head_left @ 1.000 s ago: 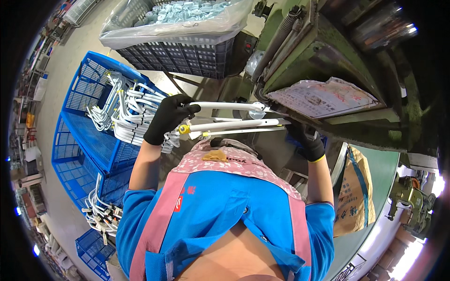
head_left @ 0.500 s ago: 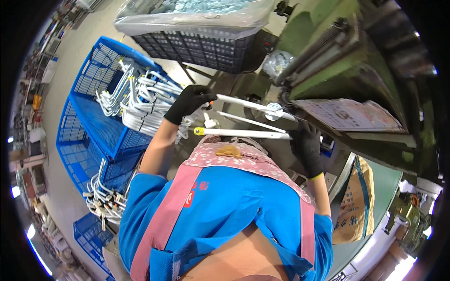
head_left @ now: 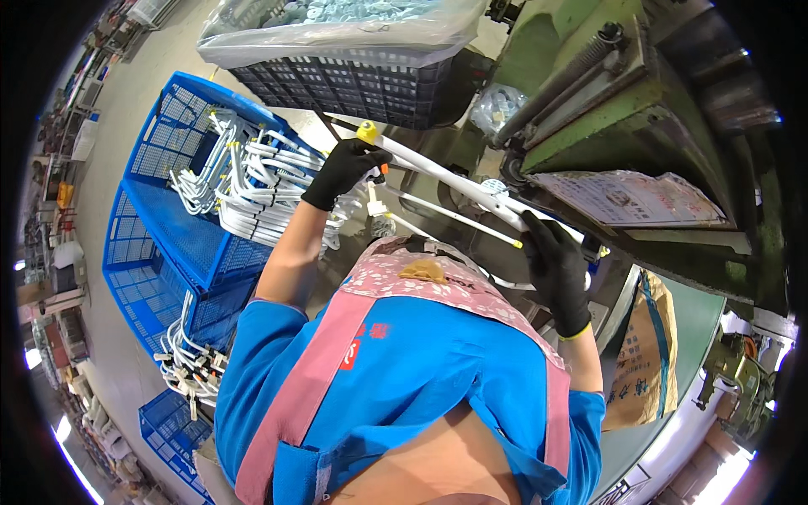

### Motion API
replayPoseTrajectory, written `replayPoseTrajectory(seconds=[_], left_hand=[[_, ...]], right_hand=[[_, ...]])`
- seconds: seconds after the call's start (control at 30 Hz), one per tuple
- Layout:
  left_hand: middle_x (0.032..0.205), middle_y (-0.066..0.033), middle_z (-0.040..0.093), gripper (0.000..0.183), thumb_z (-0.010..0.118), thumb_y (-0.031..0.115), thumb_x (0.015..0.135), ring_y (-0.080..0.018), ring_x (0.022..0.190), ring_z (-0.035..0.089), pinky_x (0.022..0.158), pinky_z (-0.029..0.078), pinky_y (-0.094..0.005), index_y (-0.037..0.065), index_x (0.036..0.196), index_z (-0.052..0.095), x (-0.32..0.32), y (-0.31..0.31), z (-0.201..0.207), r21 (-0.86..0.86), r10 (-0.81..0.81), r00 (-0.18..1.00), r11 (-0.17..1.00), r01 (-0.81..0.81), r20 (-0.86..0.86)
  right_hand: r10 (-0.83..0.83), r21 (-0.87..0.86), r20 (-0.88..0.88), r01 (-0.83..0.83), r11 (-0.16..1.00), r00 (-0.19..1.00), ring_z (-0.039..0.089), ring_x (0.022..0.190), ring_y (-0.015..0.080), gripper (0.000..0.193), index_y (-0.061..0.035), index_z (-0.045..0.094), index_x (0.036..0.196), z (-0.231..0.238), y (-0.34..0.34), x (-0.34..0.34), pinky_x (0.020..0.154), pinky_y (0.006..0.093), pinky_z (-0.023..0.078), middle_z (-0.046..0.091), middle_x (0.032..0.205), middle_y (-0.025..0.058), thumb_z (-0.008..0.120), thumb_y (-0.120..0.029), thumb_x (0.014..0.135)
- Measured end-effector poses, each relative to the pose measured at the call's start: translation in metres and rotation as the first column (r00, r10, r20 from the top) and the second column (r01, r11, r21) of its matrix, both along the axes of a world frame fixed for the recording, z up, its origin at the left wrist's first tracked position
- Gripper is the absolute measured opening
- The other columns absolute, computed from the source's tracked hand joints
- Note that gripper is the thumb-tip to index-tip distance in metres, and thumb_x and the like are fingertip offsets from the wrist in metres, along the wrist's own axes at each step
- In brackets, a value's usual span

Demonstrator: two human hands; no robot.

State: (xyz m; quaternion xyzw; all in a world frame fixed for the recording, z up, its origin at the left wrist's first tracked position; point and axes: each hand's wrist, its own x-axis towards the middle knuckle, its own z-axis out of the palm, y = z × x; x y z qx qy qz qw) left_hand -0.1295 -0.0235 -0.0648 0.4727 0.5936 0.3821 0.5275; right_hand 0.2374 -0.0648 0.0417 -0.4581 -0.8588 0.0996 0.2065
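Observation:
Across the front of my body, over the pink patterned apron (head_left: 396, 268), I hold a white metal tube frame (head_left: 446, 178) in black-gloved hands. My left hand (head_left: 347, 171) is closed around its left part, just below a yellow end cap (head_left: 367, 131). Farther right, my right hand (head_left: 555, 271) grips the frame with the thumb side up. A thinner white rod (head_left: 450, 215) with a yellow tip runs beside the thick tube, and a curved white tube shows below it. Near my left hand is a small white fitting with an orange part. My fingers partly hide the frame.
Blue plastic crates (head_left: 172, 227) at the left hold stacked bent white tubes (head_left: 265, 181). A black crate (head_left: 353, 88) lined with clear plastic, full of pale blue pieces, stands at the far side. A green machine (head_left: 623, 126) rises at the right, above a brown paper sack (head_left: 644, 362).
The frame has turned over in my hands: its yellow-capped tube end moved from near the apron to the far side, beyond my left hand. My right hand has come slightly nearer my body.

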Motion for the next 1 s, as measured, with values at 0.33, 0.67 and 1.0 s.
replayPoseTrajectory(seconds=[0.33,0.67,1.0], left_hand=[[0.081,-0.0032,0.067,0.019,0.062,0.015,0.091,-0.0095,0.073,0.062,0.07,0.049,-0.0247,-0.001,0.097,0.067,-0.001,-0.002,-0.008,0.055,-0.048,0.99,0.998,0.041,0.136],[0.08,-0.0023,0.066,0.018,0.063,0.017,0.09,-0.0092,0.073,0.061,0.071,0.048,-0.0253,0.001,0.096,0.067,-0.003,-0.004,-0.012,0.072,-0.072,0.979,0.996,0.06,0.19],[0.074,-0.0008,0.064,0.018,0.066,0.019,0.089,-0.0083,0.067,0.059,0.063,0.047,-0.0234,0.002,0.092,0.066,-0.002,-0.005,-0.009,0.115,-0.032,0.99,0.993,0.017,0.135]], right_hand=[[0.027,0.076,0.009,-0.028,0.997,1.0,0.061,0.081,0.0379,0.03,-0.0063,0.061,0.113,-0.014,0.012,-0.008,0.068,0.0428,0.05,0.063,0.096,0.0182,0.061,-0.011,0.084],[-0.003,0.123,0.063,-0.004,0.992,0.998,0.061,0.078,0.039,0.026,-0.0032,0.061,0.109,-0.013,0.011,-0.005,0.064,0.0422,0.049,0.062,0.092,0.0199,0.061,-0.009,0.083],[0.061,-0.198,0.038,-0.052,0.979,0.997,0.061,0.078,0.0414,0.062,-0.0011,0.033,0.141,-0.011,-0.017,-0.005,0.065,0.0438,0.05,0.06,0.098,0.0278,0.058,-0.014,0.087]])
